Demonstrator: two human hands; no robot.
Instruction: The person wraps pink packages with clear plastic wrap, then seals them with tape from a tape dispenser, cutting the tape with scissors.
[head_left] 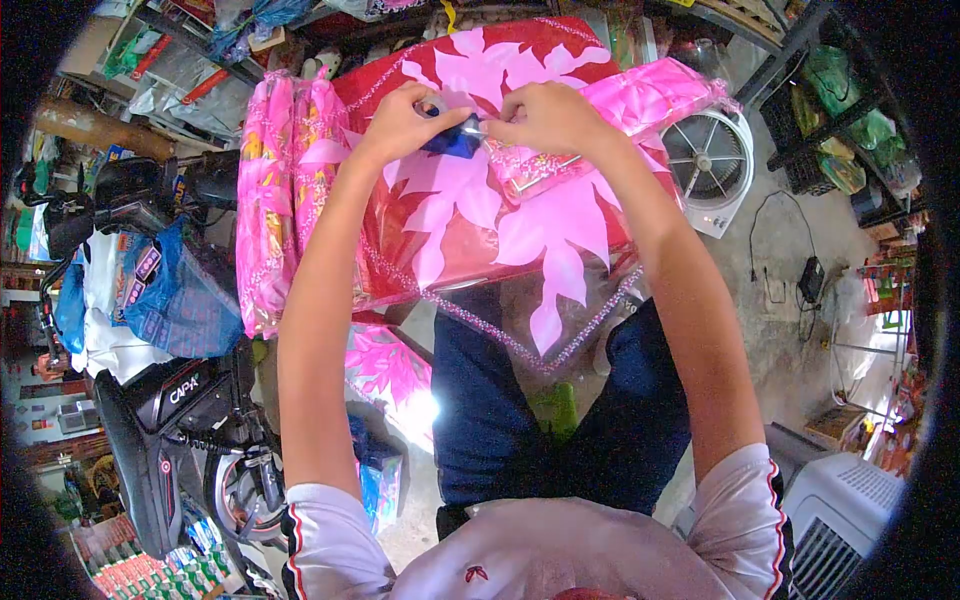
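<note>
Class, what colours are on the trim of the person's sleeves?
Red and black trim on the white sleeves; head view.

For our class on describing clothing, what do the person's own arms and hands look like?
The left sleeve and right sleeve are short and pale, with red lines and black trim. The left hand and right hand are gloveless; no watch shows.

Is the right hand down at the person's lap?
No, the right hand is up near the left hand, beside the small blue object.
</note>
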